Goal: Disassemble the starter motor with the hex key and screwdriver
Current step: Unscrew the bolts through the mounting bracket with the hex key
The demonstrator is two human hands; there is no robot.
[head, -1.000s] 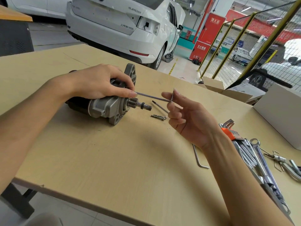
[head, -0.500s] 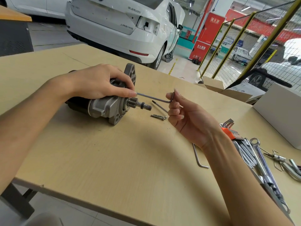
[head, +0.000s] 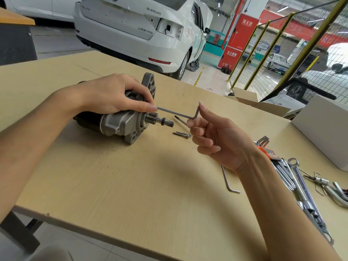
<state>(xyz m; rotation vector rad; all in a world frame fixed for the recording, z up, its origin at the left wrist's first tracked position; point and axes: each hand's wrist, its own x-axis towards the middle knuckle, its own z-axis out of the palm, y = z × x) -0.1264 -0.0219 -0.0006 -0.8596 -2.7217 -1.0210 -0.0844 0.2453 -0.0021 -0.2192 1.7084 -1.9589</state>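
Note:
The starter motor [head: 120,125] lies on its side on the wooden table [head: 131,185], its pinion shaft pointing right. My left hand [head: 114,95] grips the top of the motor, with the thumb against the long arm of the hex key [head: 178,114]. That long arm runs into the motor's housing, behind my thumb. My right hand [head: 216,136] pinches the key's bent short end between thumb and fingers. Two removed bolts [head: 181,134] lie right of the shaft. Behind the key the tip of a screwdriver [head: 180,120] shows; my right hand hides its handle.
A second hex key [head: 228,182] lies under my right wrist. A hex key set in an orange holder [head: 263,146], wrenches [head: 301,187] and pliers [head: 323,182] are spread at the right. A white box [head: 323,129] stands at the back right.
The short end of the hex key has swung from pointing down-left to standing upright as my right hand turned it. My left hand and the motor stayed put.

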